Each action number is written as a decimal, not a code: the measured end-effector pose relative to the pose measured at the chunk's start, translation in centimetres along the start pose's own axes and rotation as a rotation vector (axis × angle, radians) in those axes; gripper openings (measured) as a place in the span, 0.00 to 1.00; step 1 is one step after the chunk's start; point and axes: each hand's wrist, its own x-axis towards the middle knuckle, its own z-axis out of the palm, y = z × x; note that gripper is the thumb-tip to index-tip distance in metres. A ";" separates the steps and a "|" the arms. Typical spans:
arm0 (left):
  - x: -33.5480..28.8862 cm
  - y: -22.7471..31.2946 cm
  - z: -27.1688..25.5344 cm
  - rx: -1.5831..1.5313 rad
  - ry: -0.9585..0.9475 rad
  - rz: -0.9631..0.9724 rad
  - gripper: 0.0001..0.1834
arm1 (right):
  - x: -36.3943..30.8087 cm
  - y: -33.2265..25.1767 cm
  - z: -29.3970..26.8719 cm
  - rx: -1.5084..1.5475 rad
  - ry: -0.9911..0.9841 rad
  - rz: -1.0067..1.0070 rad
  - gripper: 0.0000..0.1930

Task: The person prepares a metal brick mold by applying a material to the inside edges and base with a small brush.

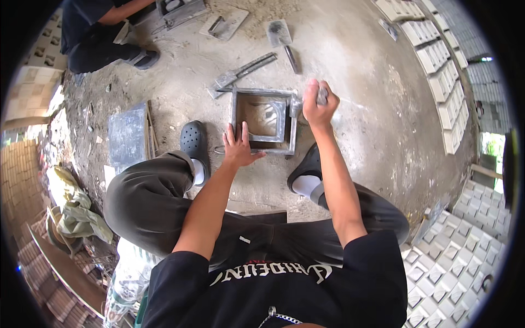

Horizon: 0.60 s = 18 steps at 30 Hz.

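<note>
A square grey metal mould [236, 112] lies on the floor between my feet, with a smaller frame with a curved corner [281, 128] inside it and sandy brown material [252, 115] in the middle. My left hand [238, 146] rests on the mould's near left corner, fingers spread. To the right of the mould, my right hand [321, 109] is closed in a fist around a grey hammer-like tool [322, 97]. What looks like its head is at the mould's right wall; whether they touch, I cannot tell.
Beyond the mould lie a long metal bar [249, 69], a trowel [279, 35] and a handled plate float [224, 23]. Another person [101, 33] squats at the far left by a second mould [180, 11]. Pale blocks [445, 82] line the right; a grey board [127, 138] lies left.
</note>
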 end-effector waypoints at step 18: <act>0.4 -0.3 0.2 -0.017 -0.014 0.015 0.72 | 1.5 2.6 1.6 -0.074 -0.189 -0.065 0.15</act>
